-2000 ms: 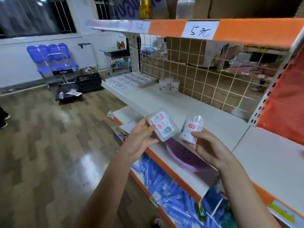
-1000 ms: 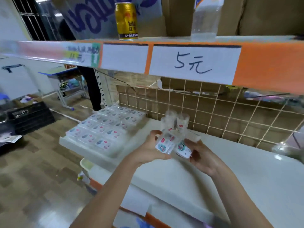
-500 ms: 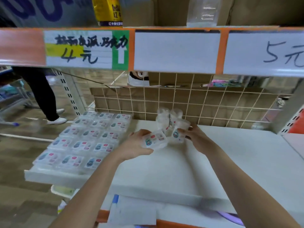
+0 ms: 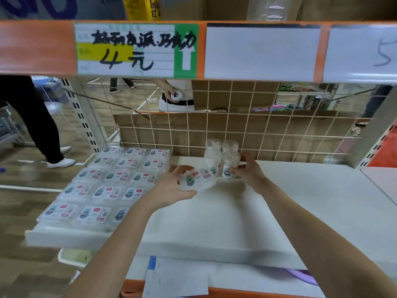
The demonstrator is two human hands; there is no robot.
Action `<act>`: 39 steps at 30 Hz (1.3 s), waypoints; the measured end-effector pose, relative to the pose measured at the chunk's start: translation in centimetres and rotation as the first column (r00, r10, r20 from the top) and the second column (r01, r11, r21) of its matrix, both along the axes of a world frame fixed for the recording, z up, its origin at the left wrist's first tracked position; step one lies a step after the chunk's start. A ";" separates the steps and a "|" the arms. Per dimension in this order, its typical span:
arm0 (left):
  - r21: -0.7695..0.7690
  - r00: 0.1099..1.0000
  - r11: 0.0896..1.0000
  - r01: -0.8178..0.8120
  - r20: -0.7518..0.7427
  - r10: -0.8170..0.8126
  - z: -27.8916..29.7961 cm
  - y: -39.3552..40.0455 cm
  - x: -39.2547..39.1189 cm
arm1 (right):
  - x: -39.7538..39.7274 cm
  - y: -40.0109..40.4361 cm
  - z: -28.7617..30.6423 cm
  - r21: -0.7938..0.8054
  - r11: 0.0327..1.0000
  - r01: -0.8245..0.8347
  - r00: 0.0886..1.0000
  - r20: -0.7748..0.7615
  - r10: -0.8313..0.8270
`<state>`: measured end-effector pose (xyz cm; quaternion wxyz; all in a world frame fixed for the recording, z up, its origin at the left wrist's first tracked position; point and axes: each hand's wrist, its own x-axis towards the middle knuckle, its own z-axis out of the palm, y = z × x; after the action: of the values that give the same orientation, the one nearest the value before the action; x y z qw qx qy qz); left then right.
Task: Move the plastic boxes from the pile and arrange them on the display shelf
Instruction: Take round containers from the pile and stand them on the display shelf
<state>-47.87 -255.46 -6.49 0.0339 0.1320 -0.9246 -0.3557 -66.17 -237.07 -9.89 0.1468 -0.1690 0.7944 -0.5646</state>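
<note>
My left hand (image 4: 171, 188) holds a flat clear plastic box (image 4: 197, 178) with a cartoon label, just above the white display shelf (image 4: 290, 207). My right hand (image 4: 249, 171) grips a small round clear jar (image 4: 228, 166) and sets it beside a cluster of similar jars (image 4: 213, 155) standing at the back near the wire grid. To the left, several flat boxes (image 4: 107, 186) lie in neat rows on the shelf.
An orange upper shelf edge (image 4: 38, 48) with price tags hangs overhead. A wire grid back panel (image 4: 279, 134) and cardboard close off the rear. Another person's legs (image 4: 43, 130) stand at far left. A purple basin (image 4: 300, 276) sits on the lower shelf.
I have come close to the shelf from further back. Both hands carried the box and jar forward; my right hand has reached the jar cluster and my left hand has drifted slightly left.
</note>
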 end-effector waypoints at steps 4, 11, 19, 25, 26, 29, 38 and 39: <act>-0.077 0.998 0.996 0.049 0.030 -0.047 -0.1 0.1 -0.5 | 0.2 -0.2 -0.1 0.025 1.000 0.011 1.000 -0.023 -0.011; -0.085 0.997 0.993 0.078 0.019 -0.077 0.2 -1.6 -1.2 | -0.1 1.6 1.6 0.227 0.972 -0.060 0.987 -0.134 0.092; -0.290 0.998 0.956 0.035 -0.042 -0.050 1.7 -6.2 -3.9 | -1.7 2.2 6.9 0.430 0.902 -0.026 0.918 -0.348 0.192; -0.416 0.996 0.905 0.090 0.061 -0.071 2.1 -8.0 -7.2 | -0.4 -2.8 9.0 0.471 0.882 -0.018 0.830 -0.485 0.276; -0.436 0.992 0.892 0.116 0.086 -0.088 2.1 -8.1 -7.7 | -0.1 -3.5 9.1 0.483 0.875 -0.029 0.817 -0.493 0.299; -0.472 0.981 0.864 0.174 0.162 -0.109 1.8 -8.5 -9.0 | 0.5 -5.3 9.3 0.504 0.863 -0.042 0.806 -0.493 0.327; -0.512 0.967 0.832 0.213 0.231 -0.106 0.6 -9.6 -11.3 | 0.1 -7.8 7.9 0.648 0.761 -0.036 0.776 -0.461 0.429; -0.527 0.966 0.820 0.222 0.233 -0.111 0.5 -9.8 -11.5 | 0.0 -7.9 7.7 0.665 0.746 -0.029 0.766 -0.465 0.444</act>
<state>-59.34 -265.23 -5.94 -0.0504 0.0689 -0.9944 -0.0629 -66.20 -244.96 -2.17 0.0109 -0.3845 0.9087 -0.1620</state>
